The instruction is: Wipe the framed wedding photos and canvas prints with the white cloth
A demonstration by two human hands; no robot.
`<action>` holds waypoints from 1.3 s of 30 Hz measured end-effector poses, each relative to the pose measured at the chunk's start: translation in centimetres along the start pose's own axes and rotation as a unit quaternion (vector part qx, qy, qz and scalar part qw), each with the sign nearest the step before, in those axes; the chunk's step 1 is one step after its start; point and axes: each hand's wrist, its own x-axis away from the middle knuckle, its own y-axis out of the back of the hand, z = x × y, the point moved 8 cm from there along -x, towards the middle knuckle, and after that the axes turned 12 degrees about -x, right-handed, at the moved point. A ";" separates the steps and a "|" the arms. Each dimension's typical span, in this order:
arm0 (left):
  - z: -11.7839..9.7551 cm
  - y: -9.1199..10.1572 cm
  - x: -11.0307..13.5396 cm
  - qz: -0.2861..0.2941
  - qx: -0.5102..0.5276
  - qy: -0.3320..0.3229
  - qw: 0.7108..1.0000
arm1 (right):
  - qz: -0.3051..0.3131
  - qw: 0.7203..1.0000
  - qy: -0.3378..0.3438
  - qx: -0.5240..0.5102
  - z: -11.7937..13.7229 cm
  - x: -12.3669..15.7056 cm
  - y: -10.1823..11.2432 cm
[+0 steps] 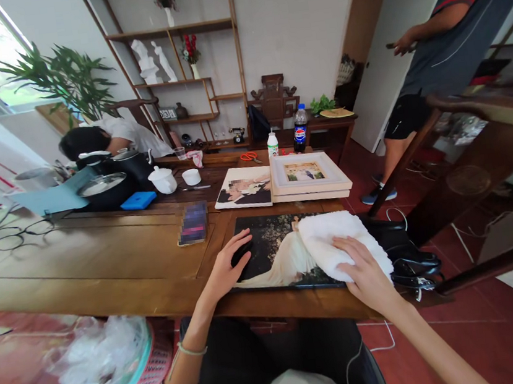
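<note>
In front of me on the wooden table lies a dark photo panel (287,253) showing a figure in a long white dress. My left hand (231,267) rests at the panel's left end, thumb and fingers apart, steadying nothing else that I can see. A folded white towel (325,239) covers the panel's right end. My right hand (363,266) presses on the towel, its fingers curved into the cloth. What lies under the towel is hidden.
Behind the panel are a photo print (246,187), white framed pictures (344,181) and a phone (193,223). A cola bottle (299,129), white bottle (272,145) and orange scissors (248,156) stand farther back. A waste basket (153,360) is at lower left; two people are nearby.
</note>
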 end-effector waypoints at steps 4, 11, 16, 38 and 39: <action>-0.1 -0.1 0.8 0.004 0.005 -0.001 1.000 | -0.003 1.000 0.004 -0.004 0.0 -0.1 0.0; 0.4 -1.0 1.1 0.045 0.007 -0.033 0.998 | -0.003 1.000 0.005 -0.007 -0.2 0.1 0.2; 0.8 -1.1 1.0 0.045 0.014 -0.053 0.997 | -0.146 0.988 -0.020 0.043 -1.7 -0.4 3.9; 0.7 -1.1 1.0 0.029 -0.016 -0.059 0.998 | 0.212 0.975 -0.032 -0.060 5.2 -2.2 -2.5; 0.7 -1.1 1.0 0.029 -0.014 -0.062 0.998 | 0.219 0.973 -0.021 -0.074 6.2 -1.9 -2.5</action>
